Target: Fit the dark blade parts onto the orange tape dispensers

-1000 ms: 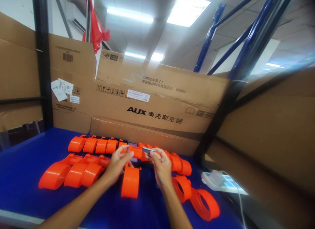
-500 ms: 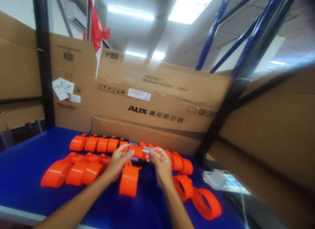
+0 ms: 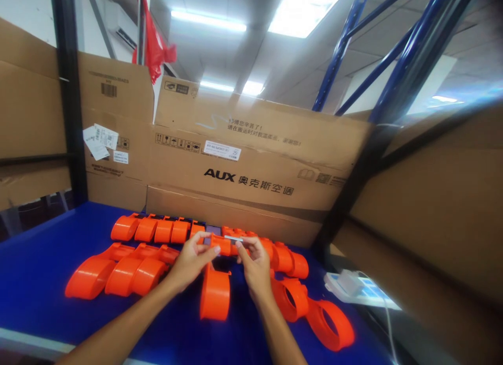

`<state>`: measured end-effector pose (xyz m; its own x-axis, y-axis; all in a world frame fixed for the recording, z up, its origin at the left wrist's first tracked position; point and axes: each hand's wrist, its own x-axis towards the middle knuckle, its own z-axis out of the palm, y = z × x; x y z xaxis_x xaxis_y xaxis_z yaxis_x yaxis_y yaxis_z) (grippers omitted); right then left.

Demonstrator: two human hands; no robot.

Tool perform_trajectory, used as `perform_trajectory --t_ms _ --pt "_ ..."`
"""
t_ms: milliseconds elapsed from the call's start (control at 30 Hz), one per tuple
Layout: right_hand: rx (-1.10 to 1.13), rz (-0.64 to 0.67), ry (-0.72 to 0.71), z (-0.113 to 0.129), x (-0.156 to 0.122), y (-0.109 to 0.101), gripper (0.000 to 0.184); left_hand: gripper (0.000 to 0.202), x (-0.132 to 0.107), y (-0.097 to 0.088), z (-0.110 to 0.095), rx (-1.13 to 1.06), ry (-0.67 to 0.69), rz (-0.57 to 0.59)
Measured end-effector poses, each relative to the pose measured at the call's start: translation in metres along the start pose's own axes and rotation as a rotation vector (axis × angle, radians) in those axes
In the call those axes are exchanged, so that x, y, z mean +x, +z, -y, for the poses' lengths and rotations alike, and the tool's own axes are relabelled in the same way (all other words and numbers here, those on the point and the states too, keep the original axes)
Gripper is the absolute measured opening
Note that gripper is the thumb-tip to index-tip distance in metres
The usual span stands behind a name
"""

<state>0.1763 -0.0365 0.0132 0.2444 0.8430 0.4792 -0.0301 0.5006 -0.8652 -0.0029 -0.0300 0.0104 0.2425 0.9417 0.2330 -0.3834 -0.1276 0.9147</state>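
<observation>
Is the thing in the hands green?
No, the piece pinched between the left hand and right hand is bright orange.

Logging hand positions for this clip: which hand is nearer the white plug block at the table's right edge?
Right. The right hand is left of the white plug block, orange pieces between them; the left hand is farther left, beyond the right hand.
</observation>
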Motion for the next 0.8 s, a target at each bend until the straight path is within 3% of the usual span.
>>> perform_trajectory --t_ms 100,300,467,800 --pt "0.027 0.005 0.014 -0.004 0.001 0.002 0.034 0.064 -0.001 0.002 -0.001 -0.015 0.004 0.027" --pt "-0.04 -0.079 -0.006 0.002 0.002 -0.005 0.031 0.062 0.003 -0.002 -0.002 0.017 0.023 -0.091" --pt "-0.108 -0.066 -0.019 0.008 0.0 -0.006 0.026 0.06 0.004 -0.002 -0.003 0.022 0.023 -0.094" --pt "-0.143 0.095 -0.071 0.009 -0.006 0.003 0.021 0.052 0.003 -0.006 -0.001 0.032 0.022 -0.043"
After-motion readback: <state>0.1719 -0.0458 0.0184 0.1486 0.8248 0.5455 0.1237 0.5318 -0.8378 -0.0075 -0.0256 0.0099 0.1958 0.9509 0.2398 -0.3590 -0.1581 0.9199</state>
